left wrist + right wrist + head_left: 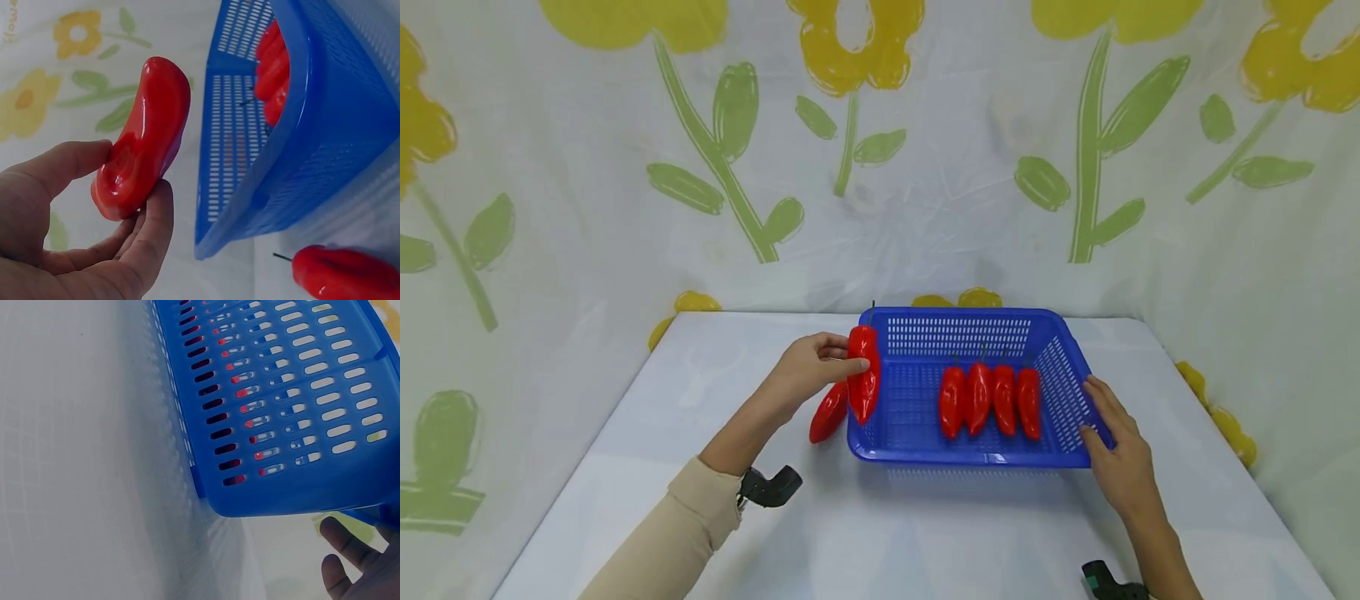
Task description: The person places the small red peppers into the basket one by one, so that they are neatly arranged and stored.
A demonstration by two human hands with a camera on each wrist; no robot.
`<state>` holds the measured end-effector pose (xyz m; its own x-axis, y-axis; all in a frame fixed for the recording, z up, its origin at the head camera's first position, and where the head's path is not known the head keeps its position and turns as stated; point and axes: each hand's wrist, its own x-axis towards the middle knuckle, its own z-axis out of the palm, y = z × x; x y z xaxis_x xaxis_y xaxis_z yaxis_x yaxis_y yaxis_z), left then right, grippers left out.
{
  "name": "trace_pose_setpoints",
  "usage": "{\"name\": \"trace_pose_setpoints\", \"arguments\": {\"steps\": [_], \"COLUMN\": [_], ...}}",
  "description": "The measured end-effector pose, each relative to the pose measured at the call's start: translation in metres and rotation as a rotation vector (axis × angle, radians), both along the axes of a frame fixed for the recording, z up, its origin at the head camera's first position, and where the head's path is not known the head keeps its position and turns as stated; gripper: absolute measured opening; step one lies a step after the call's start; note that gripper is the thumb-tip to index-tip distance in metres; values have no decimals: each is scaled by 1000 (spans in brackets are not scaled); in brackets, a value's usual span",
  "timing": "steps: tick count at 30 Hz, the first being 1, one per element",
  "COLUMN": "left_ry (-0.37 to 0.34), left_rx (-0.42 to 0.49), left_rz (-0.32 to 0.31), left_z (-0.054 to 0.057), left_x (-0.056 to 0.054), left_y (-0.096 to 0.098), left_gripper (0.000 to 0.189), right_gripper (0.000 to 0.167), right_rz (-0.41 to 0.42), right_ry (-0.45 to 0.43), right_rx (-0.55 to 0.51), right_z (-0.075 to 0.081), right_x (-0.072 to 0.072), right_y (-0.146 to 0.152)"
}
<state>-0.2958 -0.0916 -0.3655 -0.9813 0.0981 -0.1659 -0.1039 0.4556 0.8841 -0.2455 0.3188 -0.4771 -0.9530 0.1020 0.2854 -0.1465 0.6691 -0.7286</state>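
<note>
My left hand pinches a shiny red pepper between thumb and fingers, at the left rim of a blue plastic basket. In the left wrist view this pepper is held beside the basket's slotted wall. My right hand grips the basket's right rim near the front corner. Several red peppers lie side by side in the right half of the basket, stems toward the back. Another red pepper lies on the table by the basket's left side, partly hidden.
The basket stands on a white table. Behind and beside it hangs a white cloth printed with yellow flowers and green stems. A black wrist device sits at the left cuff, another on the right wrist.
</note>
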Motion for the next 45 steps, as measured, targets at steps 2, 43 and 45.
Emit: {"name": "trace_pose_setpoints", "arguments": {"steps": [2,43,45], "left_ry": [-18,-183,-197], "left_rx": [5,-317,-337], "left_rz": [-17,-120,-120], "left_z": [1,-29,-34], "left_x": [-6,-71,-75], "left_y": [5,98,100], "left_gripper": [56,33,43], "right_gripper": [59,60,60], "right_rz": [2,-8,-8], "right_ry": [0,-37,-36], "right_rx": [-1,-24,-25], "right_z": [-1,3,2], "right_x": [0,-1,-1], "right_y": [0,-1,-1]}}
